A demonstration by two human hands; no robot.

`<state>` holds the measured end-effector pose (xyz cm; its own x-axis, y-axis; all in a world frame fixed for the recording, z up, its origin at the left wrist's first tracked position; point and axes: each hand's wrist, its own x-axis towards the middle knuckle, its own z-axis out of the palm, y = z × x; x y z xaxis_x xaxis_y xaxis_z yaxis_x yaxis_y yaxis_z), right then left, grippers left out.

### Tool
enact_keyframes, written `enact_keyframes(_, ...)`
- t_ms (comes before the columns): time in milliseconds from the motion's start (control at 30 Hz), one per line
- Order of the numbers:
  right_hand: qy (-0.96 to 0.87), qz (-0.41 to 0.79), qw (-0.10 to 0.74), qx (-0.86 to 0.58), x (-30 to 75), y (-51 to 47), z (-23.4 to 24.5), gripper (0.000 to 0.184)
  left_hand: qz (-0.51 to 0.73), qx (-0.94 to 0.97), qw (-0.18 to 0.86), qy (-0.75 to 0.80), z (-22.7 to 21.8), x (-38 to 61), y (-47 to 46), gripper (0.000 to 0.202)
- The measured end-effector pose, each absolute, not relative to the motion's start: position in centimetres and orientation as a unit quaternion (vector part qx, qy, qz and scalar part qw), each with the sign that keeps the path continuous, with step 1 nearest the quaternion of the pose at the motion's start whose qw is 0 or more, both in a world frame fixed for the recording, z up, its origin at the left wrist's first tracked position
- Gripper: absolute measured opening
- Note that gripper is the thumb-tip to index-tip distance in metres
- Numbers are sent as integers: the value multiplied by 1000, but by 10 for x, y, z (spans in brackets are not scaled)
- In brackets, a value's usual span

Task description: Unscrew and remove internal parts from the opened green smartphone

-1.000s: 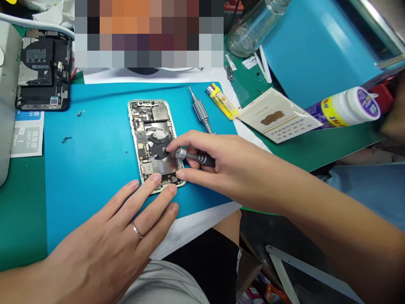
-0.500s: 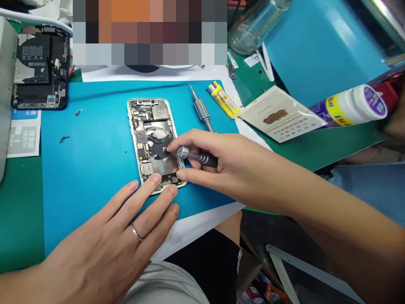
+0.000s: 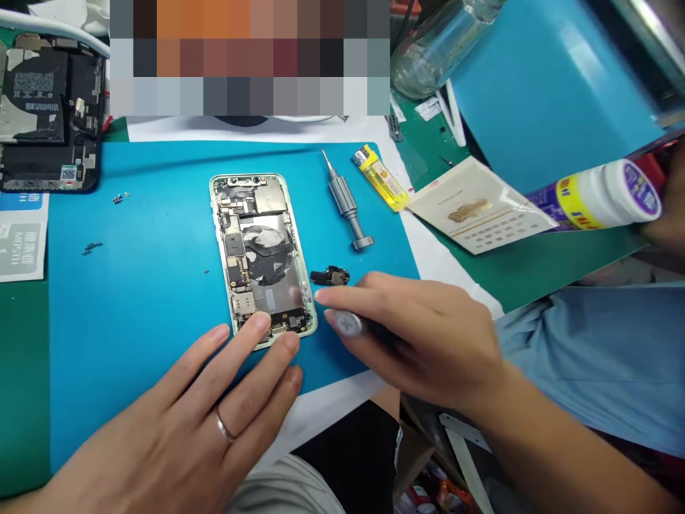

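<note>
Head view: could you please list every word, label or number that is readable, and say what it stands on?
Nothing reads clearly.
Battery label in the black opened phone: too small.
Grey card: print blurred.
Yellow lighter: label blurred.
Glue tube: yellow lettering blurred.
Paper packet: grid print too small.
Green-framed phone under the left hand: no legible marking.

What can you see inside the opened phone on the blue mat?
Circuit boards, metal shields and a dark round part fill the opened phone. The left hand rests its fingers on the bottom end, hiding what lies beneath them.
</note>
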<state>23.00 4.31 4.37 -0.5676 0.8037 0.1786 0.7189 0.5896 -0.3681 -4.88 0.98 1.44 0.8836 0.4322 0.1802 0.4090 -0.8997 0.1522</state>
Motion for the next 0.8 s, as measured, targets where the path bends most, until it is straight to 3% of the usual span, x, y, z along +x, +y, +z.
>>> enact_keyframes(167,-897,81,197,-388,237,34,31,32,111,968,46,219,14,-49,10,57)
enact_keyframes(333,-916,115,195,-330,238,41,29,33,114,969,45,216,13,-50,10,56)
enact_keyframes(800,-912,120,174,-351,238,35,34,32,129,969,18,211,12,-51,16,53)
